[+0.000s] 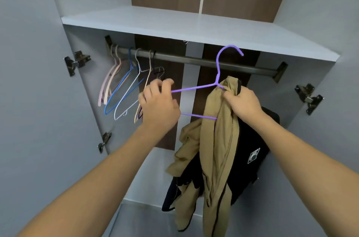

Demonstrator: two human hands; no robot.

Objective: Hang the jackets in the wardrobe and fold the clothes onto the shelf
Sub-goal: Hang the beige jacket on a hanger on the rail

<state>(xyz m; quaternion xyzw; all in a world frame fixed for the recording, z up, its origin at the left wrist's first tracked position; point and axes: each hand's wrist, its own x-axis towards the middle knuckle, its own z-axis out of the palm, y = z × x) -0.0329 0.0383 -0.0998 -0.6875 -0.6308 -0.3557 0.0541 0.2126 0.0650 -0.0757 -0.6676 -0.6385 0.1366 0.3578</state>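
A purple wire hanger is held up in front of the dark wardrobe rail, its hook just above the rail and not on it. My left hand grips the hanger's left end. My right hand grips the collar of a tan jacket at the hanger's right shoulder. The jacket droops down in loose folds, with only its right side over the hanger. A black jacket with a white diamond badge hangs behind the tan one.
Several bare hangers in pink, blue, white and beige hang at the rail's left end. A white shelf spans the wardrobe above the rail. Door hinges stick out on both open sides. The wardrobe floor lies below.
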